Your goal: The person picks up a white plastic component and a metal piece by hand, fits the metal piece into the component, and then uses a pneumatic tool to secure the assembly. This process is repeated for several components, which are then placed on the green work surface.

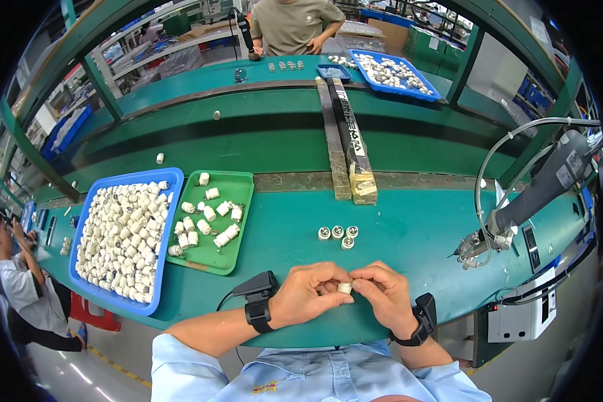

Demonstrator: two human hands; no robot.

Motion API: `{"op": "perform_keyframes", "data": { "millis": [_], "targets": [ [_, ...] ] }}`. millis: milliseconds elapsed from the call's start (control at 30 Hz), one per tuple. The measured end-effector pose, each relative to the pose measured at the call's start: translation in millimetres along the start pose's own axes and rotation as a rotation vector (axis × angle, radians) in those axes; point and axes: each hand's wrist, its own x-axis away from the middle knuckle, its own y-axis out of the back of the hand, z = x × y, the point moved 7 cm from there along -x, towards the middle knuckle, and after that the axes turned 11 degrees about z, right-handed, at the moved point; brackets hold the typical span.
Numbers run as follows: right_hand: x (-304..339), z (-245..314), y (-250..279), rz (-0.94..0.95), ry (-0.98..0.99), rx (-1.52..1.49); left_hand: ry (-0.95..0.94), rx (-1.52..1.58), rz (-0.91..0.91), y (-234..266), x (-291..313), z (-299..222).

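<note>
Near the table's front edge, my left hand point(307, 293) is closed, pinching a small white cylindrical part point(345, 287) that looks like a ceramic lamp holder. My right hand point(384, 292) meets it from the right, thumb and forefinger pressed together at its upper side; whatever they grip is too small to name. Just beyond the hands, several similar lamp holders point(338, 232) stand upright in a cluster, metal showing on their tops. More of them lie loose in a green tray point(206, 258) to the left, some tipped on their sides.
Left of the green tray, a blue tray point(155, 303) is heaped with white parts. A grey powered tool point(546, 181) with hoses hangs at right. Two long bars point(363, 190) lie lengthwise ahead. Across the bench, a person point(291, 30) stands beside another blue tray point(433, 96).
</note>
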Motion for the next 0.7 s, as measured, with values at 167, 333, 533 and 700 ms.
{"op": "perform_keyframes", "data": {
  "millis": [167,333,533,700],
  "targets": [
    [1.3,-3.1,0.1,0.04,-0.018,-0.026,-0.012,-0.015,0.006,0.1,-0.2,-0.2],
    [5.8,-7.3,0.9,0.04,-0.035,-0.089,-0.022,-0.011,0.041,-1.8,-2.2,-0.7],
    [14.8,10.7,2.1,0.037,-0.025,0.015,0.01,0.126,0.086,-6.4,-1.2,1.8],
    [21.1,16.3,3.0,0.034,-0.011,0.037,0.046,0.33,0.134,-13.0,0.0,5.6]
  ]
}}
